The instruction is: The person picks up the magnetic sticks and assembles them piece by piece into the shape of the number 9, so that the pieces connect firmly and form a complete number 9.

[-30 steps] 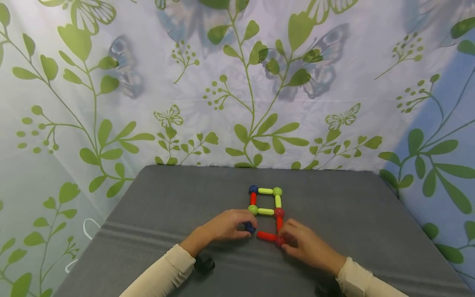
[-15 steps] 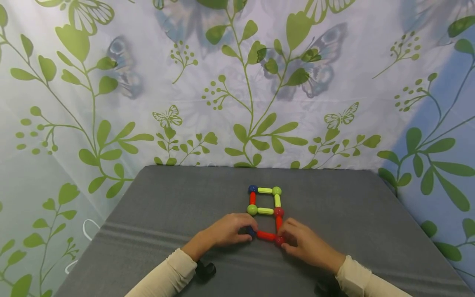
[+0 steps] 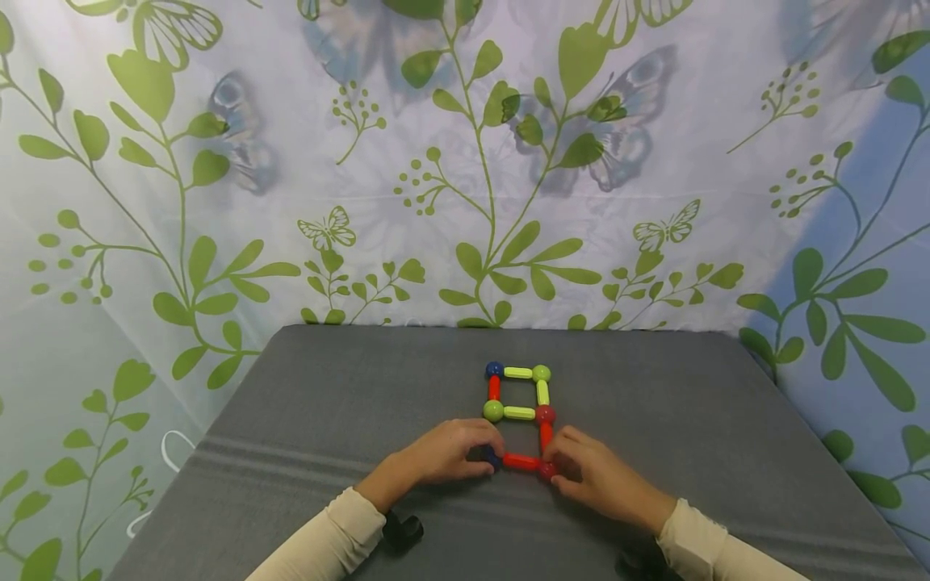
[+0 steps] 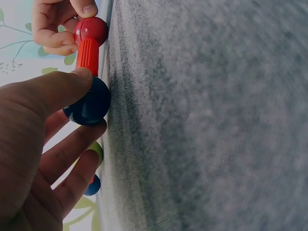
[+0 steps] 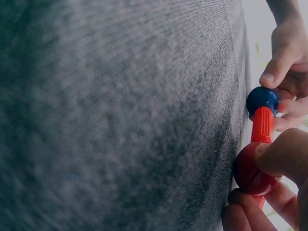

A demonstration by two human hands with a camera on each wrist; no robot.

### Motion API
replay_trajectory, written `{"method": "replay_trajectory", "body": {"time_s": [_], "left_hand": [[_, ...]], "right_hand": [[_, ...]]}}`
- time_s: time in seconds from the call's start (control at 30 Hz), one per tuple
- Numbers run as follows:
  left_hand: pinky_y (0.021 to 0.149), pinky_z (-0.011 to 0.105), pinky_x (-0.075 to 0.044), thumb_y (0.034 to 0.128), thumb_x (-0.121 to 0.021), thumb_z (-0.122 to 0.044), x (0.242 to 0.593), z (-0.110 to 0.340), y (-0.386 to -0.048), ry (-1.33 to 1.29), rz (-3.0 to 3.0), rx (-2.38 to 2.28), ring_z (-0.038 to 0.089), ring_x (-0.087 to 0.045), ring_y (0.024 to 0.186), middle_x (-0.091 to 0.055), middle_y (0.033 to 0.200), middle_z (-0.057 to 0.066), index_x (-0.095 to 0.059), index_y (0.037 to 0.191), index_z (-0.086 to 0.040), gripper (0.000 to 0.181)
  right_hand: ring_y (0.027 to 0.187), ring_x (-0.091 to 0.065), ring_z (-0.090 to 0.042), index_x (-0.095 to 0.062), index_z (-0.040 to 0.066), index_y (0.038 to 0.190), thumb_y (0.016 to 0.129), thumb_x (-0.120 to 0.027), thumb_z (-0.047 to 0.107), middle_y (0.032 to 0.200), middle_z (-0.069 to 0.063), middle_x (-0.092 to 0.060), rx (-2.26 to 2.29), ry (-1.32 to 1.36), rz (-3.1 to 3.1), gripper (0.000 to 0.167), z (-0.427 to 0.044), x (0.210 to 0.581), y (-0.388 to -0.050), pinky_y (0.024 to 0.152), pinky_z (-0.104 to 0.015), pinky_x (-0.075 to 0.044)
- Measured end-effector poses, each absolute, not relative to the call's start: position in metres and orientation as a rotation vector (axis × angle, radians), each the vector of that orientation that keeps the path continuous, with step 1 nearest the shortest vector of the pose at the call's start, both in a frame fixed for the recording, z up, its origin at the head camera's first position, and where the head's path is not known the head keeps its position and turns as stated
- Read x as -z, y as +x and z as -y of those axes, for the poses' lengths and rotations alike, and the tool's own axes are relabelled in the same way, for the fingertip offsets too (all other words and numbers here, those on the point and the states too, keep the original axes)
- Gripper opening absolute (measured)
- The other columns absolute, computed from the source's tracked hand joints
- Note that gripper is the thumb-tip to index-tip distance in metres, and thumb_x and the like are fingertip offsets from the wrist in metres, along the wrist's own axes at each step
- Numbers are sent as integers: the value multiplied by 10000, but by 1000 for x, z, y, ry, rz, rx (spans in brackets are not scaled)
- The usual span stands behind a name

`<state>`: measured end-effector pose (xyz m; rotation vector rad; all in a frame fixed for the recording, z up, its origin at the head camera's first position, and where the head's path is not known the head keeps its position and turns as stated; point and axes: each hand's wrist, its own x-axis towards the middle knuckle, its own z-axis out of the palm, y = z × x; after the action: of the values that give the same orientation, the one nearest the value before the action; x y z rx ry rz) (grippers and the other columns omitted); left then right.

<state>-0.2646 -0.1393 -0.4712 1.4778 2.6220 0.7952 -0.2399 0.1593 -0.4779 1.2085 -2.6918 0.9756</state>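
Note:
My left hand (image 3: 445,453) pinches a dark blue ball (image 4: 89,103) between thumb and fingers, low on the grey surface. With thumb and fingers, my right hand (image 3: 599,482) holds a red ball (image 5: 252,171). A red rod (image 3: 521,461) spans the gap between these balls and touches both. Another red rod (image 3: 546,436) runs from the held ball back to a second red ball (image 3: 545,414). That one is a corner of a flat square, with a green ball (image 3: 493,411), another green ball (image 3: 541,374), a blue ball (image 3: 495,369), yellow-green rods (image 3: 519,413) and one red rod (image 3: 494,389).
Under everything lies a grey cloth-covered table (image 3: 349,387). A leaf-and-butterfly patterned curtain (image 3: 407,202) hangs right behind its far edge. Below my left wrist is a small black object (image 3: 403,532). White cord loops (image 3: 174,452) show beside the left edge.
My left hand has moved slightly right, bringing the blue ball against the red rod's free end, where a gap stood before. My right hand has stayed on the red ball.

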Motion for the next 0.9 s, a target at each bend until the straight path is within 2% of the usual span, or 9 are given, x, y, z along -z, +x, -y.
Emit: {"method": "replay_trajectory", "body": {"time_s": [0.57,0.9], "left_hand": [[926,183,-459,908,-791,-188,473,138,-266,1462,-2617,-768,-6,-579,1090,-644,1158,-98,-706,1129,-171,238],[906,195,-474,929,-767,-242,470,141,-268,1480,-2631,-821,35,-602,1056,-622,1174,-75,-693,1169,-160,263]], "right_hand": [[867,-585,-81,-633,269,1040,843,-816,77,1007,124,-543,-1012,1174,2739,330,-159,480,-242,759,-274,-532],[878,-582,-67,-641,244,1053,835,-826,89,1018,124,-551,-993,1184,2701,325,-161,482,-243,766,-286,-537]]}}
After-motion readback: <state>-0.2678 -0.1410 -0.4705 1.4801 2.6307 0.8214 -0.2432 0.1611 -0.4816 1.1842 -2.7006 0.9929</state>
